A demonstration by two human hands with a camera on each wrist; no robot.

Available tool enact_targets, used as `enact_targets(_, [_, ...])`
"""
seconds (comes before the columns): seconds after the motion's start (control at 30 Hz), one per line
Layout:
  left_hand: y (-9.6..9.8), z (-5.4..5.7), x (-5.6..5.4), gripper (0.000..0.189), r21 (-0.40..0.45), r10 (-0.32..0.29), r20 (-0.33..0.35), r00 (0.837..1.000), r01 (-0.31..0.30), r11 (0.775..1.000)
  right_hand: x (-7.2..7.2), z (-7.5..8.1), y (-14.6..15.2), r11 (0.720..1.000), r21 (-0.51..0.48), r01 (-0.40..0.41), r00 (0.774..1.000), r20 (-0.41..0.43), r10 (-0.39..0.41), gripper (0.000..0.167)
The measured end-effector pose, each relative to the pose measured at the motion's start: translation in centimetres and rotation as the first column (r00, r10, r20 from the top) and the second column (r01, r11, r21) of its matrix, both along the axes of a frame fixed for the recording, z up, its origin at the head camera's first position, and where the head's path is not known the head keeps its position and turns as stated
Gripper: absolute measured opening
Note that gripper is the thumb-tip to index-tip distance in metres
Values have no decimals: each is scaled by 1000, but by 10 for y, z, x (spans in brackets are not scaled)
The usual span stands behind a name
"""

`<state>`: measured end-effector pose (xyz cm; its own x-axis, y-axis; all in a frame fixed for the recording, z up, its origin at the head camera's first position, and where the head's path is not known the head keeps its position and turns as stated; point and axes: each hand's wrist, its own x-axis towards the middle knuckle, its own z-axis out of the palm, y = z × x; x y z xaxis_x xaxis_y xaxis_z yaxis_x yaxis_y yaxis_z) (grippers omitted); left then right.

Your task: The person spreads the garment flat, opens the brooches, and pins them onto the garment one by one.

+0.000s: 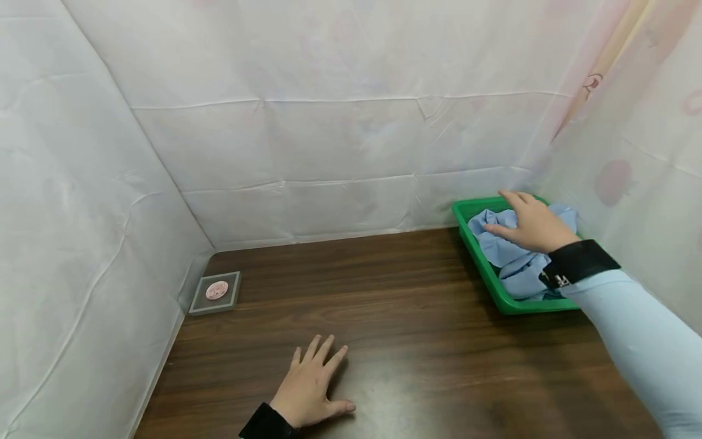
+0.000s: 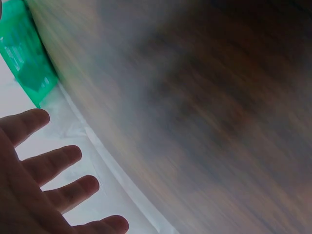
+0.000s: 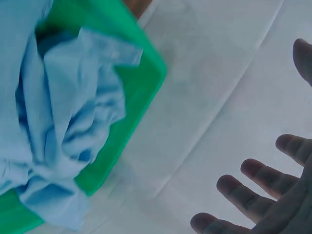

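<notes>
Crumpled light blue cloth (image 1: 507, 251), a garment by its folds and seams, lies in a green plastic basket (image 1: 485, 274) at the right of the table. Over it my right hand (image 1: 534, 224) hovers with fingers straight and thumb apart, holding nothing. The right wrist view shows the cloth (image 3: 78, 97) bunched against the basket wall (image 3: 141, 87), with the fingers (image 3: 243, 200) spread off to the side. Low over the front middle of the table, my left hand (image 1: 308, 389) has its fingers spread and nothing in it.
A small grey square tray (image 1: 233, 292) holding a round pink piece (image 1: 217, 290) sits at the table's back left corner. White sheeting (image 1: 329, 140) walls the dark wooden table (image 1: 351, 286) at left, back and right. The basket stands close to the back sheeting.
</notes>
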<state>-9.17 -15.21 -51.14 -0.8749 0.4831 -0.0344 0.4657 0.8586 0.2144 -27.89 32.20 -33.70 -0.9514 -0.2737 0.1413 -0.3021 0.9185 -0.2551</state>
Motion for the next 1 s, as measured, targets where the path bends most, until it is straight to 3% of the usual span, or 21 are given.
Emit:
enact_targets(0.17, [10, -2, 4, 98, 6, -18, 10, 1000, 18, 1000, -28, -2, 20, 997, 1, 81, 995, 57, -81, 100])
enact_targets(0.33, [16, -3, 6, 97, -7, -27, 15, 1000, 27, 1000, -41, -17, 42, 988, 4, 152, 981, 121, -151, 107])
enact_targets(0.7, [22, -7, 10, 99, -30, -16, 53, 998, 18, 999, -52, -72, 86, 970, 26, 240, 947, 213, -240, 121])
enact_targets(1.0, [23, -9, 12, 99, -34, -7, 100, 995, 10, 999, -45, -89, 89, 971, 78, 225, 920, 312, -238, 122])
